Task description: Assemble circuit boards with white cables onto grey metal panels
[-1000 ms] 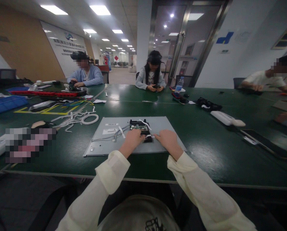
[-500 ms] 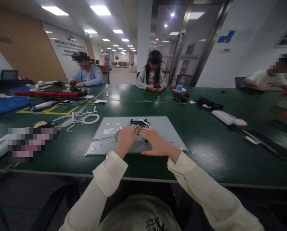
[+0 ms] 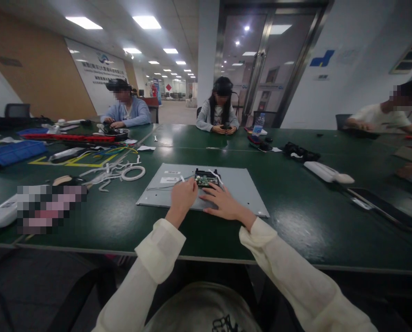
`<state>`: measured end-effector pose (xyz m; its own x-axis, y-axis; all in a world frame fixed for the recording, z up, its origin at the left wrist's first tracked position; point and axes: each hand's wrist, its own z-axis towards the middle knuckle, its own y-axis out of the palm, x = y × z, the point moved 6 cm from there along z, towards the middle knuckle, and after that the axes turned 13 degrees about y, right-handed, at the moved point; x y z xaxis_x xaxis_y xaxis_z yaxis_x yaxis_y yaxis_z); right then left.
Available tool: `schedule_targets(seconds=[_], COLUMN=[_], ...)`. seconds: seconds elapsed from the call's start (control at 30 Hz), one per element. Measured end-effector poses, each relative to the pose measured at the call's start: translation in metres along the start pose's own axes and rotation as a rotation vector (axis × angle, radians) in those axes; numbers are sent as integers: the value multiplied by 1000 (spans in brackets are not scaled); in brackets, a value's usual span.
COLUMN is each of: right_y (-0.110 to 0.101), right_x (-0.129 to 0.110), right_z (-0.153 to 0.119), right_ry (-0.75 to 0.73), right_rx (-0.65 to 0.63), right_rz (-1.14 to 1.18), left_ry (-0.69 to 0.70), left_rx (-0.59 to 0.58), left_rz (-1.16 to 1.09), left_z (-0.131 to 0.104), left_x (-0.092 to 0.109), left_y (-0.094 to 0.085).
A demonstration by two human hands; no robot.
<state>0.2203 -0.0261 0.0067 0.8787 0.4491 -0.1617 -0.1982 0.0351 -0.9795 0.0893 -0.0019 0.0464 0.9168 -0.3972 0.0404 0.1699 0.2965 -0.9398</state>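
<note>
A flat grey metal panel (image 3: 242,189) lies on the table in front of me. Mounted on it is a green circuit board (image 3: 205,180) within a black frame (image 3: 208,172), with a white strip (image 3: 215,175) across its right side. Thin grey cables (image 3: 160,188) run over the panel toward the board's left end. There my left hand (image 3: 184,197) is closed in a pinch; what sits between its fingertips is too small to make out. My right hand (image 3: 223,203) lies with fingers spread over the panel, its fingertips by the board's near edge.
White cables (image 3: 112,173), a blue tray (image 3: 17,152) and a long red tool-like object (image 3: 70,138) are at left. On the right lie a white device (image 3: 325,172) and a dark flat device (image 3: 387,207). Co-workers sit across the table; a water bottle (image 3: 259,123) stands there.
The panel has turned a little, its near left corner swinging away from me. My right fingers have drawn back from the board and spread, showing more of it. My left hand stays pinched.
</note>
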Motion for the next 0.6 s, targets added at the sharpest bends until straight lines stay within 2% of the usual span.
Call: schedule_targets(seconds=[0.27, 0.6], right_y=[3, 3], right_x=[60, 145], right_z=[18, 5], right_ry=[402, 824], right_rx=[-20, 36], right_rz=[-96, -142], left_ry=[17, 75], left_rx=[-44, -76], left_rz=[-3, -67], left_z=[0, 2], left_x=[2, 2], left_y=[5, 16])
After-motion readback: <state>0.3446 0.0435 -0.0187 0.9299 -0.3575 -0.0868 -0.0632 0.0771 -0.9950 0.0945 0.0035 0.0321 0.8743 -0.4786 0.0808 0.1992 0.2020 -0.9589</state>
